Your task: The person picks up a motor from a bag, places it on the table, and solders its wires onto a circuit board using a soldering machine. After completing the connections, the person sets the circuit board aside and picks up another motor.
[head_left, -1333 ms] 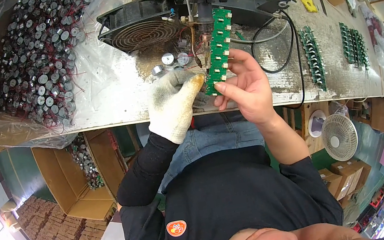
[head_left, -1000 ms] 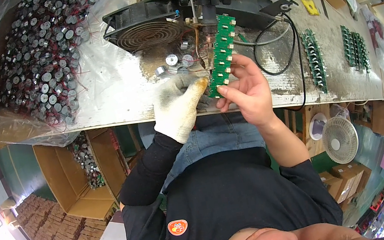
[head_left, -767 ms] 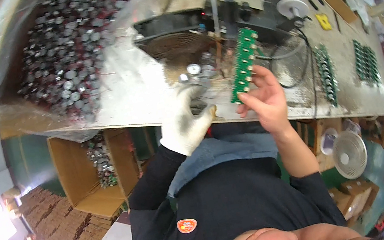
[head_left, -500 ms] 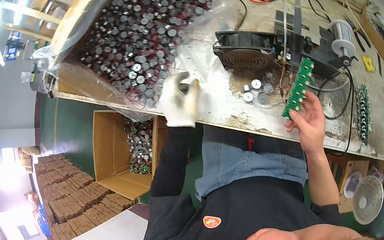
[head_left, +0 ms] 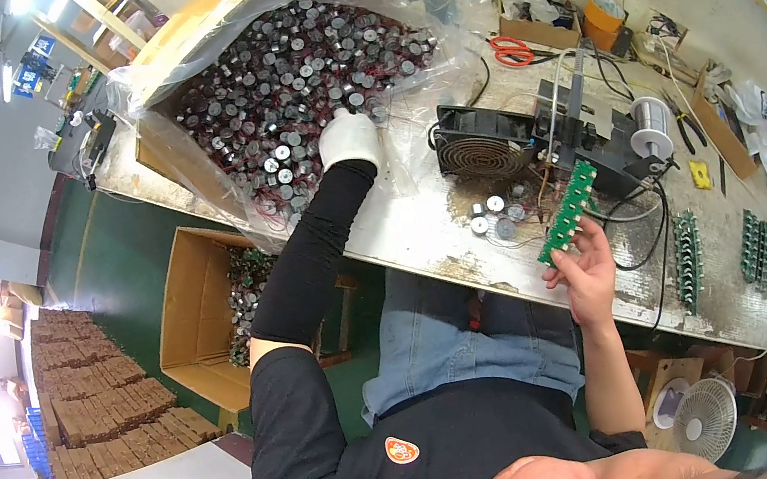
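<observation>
My left hand [head_left: 350,141], in a white glove, reaches over the near edge of a large carton lined with clear plastic. Its fingertips are at a heap of small round silver parts with thin red wires [head_left: 295,72]; what the fingers do there is hidden. Bare, my right hand [head_left: 589,274] pinches the lower end of a long green circuit board [head_left: 568,214], held tilted above the table's front. Several loose round silver parts [head_left: 496,204] lie on the table left of that board.
Behind the board stand a black fan [head_left: 486,143] and a spool of wire [head_left: 651,129] on a stand, with black cables. More green boards [head_left: 689,264] lie at the right. Red-handled scissors [head_left: 511,51] are at the back. An open carton [head_left: 189,318] sits below the table's left.
My left hand has moved from the table's front edge forward to the heap of round parts. The right hand still holds the green board. The whole view has shifted somewhat.
</observation>
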Available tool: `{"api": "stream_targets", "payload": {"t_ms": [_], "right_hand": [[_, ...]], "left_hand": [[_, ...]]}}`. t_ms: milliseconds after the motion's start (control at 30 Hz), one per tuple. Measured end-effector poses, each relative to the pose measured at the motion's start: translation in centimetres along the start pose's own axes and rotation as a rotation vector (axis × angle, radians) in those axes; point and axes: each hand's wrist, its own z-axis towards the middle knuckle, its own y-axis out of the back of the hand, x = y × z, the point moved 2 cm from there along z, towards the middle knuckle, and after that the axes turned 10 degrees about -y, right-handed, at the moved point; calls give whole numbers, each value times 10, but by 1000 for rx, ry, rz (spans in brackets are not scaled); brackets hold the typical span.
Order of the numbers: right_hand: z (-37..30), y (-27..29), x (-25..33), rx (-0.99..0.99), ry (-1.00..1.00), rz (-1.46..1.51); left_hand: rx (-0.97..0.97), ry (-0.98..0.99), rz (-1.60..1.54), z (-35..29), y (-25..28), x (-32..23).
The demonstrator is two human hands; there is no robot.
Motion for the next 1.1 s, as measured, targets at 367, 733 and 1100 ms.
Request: {"api": "stream_targets", "payload": {"t_ms": [367, 733, 1100], "right_hand": [[1, 3, 2, 16, -18, -19], [-1, 3, 2, 6, -8, -4], [0, 4, 2, 14, 3, -9]], "left_hand": [[-281, 68, -380, -107, 7, -3], [-226, 36, -394, -133, 20, -13], [-403, 15, -575, -161, 18, -25]]}}
